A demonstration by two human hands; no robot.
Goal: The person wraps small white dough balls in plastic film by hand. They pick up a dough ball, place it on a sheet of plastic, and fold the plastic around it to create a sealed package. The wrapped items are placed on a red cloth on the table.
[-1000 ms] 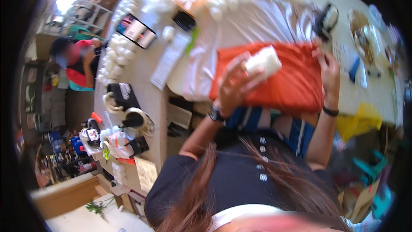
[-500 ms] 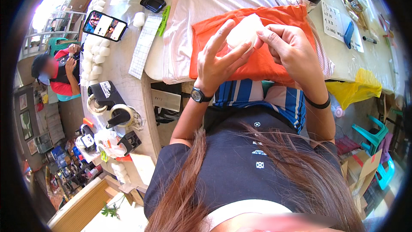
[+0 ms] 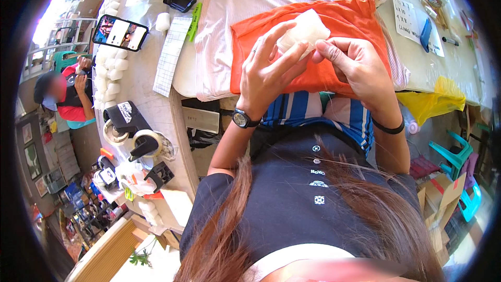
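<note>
A pale, whitish block with a smooth, slightly see-through surface (image 3: 307,28) is held above an orange cloth (image 3: 360,18). My left hand (image 3: 269,68), watch on its wrist, curls its fingers round the block's left and lower side. At the lower right edge, my right hand (image 3: 355,62) pinches with thumb and forefinger. Whether a thin film lies between those fingertips is too fine to tell. Beneath the orange cloth spreads a striped cloth (image 3: 216,57) over the table.
Several white cylinders (image 3: 112,73) line the table's left side near a phone (image 3: 120,33). A gridded strip (image 3: 172,55), green cutter (image 3: 194,21), black case (image 3: 180,0) and tape dispenser (image 3: 128,117) lie there too. Rightward are a written sheet (image 3: 409,21) and yellow plastic (image 3: 436,99). Another person (image 3: 68,91) sits far left.
The block has tilted and now shows more of its top surface. My left fingers have curled closer round it. My right hand still pinches at its edge, slightly lower.
</note>
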